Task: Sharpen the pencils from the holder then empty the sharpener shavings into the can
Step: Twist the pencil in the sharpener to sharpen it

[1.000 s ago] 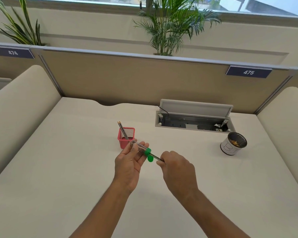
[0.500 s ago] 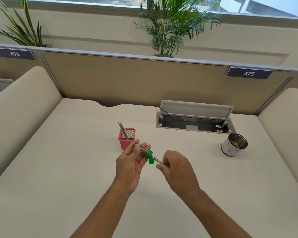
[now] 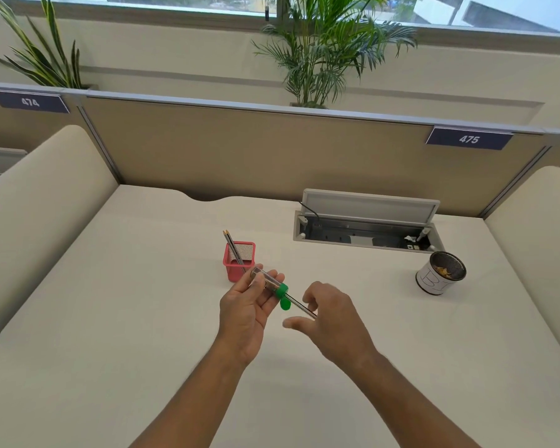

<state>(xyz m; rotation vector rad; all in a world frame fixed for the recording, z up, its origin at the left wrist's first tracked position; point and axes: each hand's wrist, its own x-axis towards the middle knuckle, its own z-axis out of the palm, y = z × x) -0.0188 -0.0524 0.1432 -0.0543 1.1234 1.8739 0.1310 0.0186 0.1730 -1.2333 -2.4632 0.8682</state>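
The left hand [image 3: 244, 313] and right hand [image 3: 333, 321] are bare, forearms too.

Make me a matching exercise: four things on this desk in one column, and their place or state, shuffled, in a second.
1. holder
2. can
3. sharpener
4. power box lid

a. propped open at the back of the desk
b. gripped by the left hand, a pencil stuck in it
c. red mesh, two pencils leaning in it
d. far right, shavings inside

Pairs: 1-c, 2-d, 3-b, 4-a
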